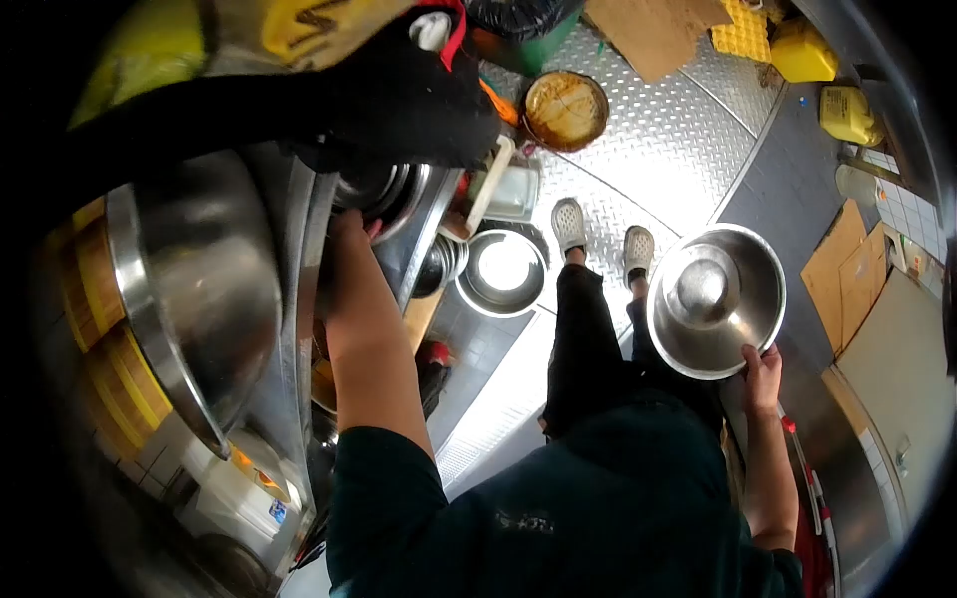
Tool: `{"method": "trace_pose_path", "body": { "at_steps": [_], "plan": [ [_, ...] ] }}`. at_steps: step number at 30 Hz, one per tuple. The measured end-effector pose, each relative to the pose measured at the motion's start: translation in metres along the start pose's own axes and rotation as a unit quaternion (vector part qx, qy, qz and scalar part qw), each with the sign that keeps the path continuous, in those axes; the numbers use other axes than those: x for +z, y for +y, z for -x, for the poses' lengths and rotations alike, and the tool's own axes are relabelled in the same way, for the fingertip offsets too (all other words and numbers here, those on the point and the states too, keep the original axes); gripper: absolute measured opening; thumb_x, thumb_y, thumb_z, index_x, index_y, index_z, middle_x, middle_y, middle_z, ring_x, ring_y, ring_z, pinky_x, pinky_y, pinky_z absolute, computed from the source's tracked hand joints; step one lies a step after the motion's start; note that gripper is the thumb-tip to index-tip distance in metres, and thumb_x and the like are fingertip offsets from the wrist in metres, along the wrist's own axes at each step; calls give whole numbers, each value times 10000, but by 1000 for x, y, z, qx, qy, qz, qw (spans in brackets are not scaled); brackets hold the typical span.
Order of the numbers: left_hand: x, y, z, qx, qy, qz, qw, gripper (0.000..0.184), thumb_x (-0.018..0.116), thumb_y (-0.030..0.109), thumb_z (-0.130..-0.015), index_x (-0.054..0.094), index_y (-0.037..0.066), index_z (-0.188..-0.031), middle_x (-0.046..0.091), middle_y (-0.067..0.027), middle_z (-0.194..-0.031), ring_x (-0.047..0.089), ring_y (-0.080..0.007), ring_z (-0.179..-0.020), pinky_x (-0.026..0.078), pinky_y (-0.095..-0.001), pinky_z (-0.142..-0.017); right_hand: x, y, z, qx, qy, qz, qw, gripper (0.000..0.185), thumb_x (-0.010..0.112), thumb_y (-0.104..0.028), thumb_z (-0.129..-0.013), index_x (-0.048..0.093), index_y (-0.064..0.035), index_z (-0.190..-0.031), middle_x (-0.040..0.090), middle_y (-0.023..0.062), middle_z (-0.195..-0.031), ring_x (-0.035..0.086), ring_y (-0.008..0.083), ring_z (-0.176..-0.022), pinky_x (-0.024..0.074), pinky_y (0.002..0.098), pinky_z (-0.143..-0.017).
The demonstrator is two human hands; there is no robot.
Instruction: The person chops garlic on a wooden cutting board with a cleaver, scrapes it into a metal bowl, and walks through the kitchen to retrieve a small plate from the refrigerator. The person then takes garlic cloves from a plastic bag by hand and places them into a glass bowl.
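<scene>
My right hand (764,377) grips the rim of a wide stainless steel mixing bowl (733,334), thumb over the edge, and holds it out to the right above the floor. The bowl tilts so its shiny inside shows. On the left my arm reaches to a metal shelf (299,269), where my left hand (351,225) is beside stacked steel bowls (411,204). Its fingers are mostly hidden in shadow, so I cannot make out whether it grasps one. Below the shelf, another steel bowl (500,272) rests low down.
A very large steel bowl (214,289) stands at far left by bamboo steamers (130,389). A browned round pan (565,112) and a clear plastic container (514,191) sit near the diamond-plate floor (648,149). Yellow jugs (803,50) and cardboard (842,269) line the right side.
</scene>
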State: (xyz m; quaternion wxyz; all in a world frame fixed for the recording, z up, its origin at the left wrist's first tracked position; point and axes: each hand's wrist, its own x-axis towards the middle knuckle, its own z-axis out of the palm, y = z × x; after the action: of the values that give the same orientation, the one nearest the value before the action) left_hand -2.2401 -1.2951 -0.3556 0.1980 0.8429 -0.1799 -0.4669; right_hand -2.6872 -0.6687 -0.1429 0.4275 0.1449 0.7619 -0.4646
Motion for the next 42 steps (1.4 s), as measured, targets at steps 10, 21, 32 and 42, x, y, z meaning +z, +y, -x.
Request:
{"method": "trace_pose_path", "body": {
  "at_steps": [10,21,32,42],
  "plan": [
    [9,18,35,328,193,-437,815,451,627,199,-885,567,-33,-1267,573,-291,-1266,651,-383,-1001,571,-514,-810,-3,25,-12,-14,27,58,998,277,602,-52,-871,614,61,-1124,682,95,-1023,623,159,-911,470,297,-861],
    [34,58,29,40,-4,1,999,558,609,212,-911,442,174,-1442,431,-91,-1502,362,-280,-1373,346,-508,-1077,4,26,-10,-3,29,18,999,246,597,-53,-908,593,16,-1143,671,58,-965,636,131,-832,512,270,-748],
    [42,22,-28,2,-225,96,970,431,619,198,-927,543,145,-1347,522,-102,-1408,436,-342,-1321,406,-592,-1039,17,8,-5,19,44,22,999,233,590,-55,-908,589,13,-1131,662,47,-981,628,124,-851,507,270,-766],
    [26,38,30,174,-7,-30,984,399,657,95,-909,548,3,-1281,544,-162,-1296,547,-323,-1173,580,-408,-900,0,25,-13,-18,10,70,997,245,581,-64,-914,591,6,-1148,670,54,-981,639,129,-825,514,261,-730]
  ]
}}
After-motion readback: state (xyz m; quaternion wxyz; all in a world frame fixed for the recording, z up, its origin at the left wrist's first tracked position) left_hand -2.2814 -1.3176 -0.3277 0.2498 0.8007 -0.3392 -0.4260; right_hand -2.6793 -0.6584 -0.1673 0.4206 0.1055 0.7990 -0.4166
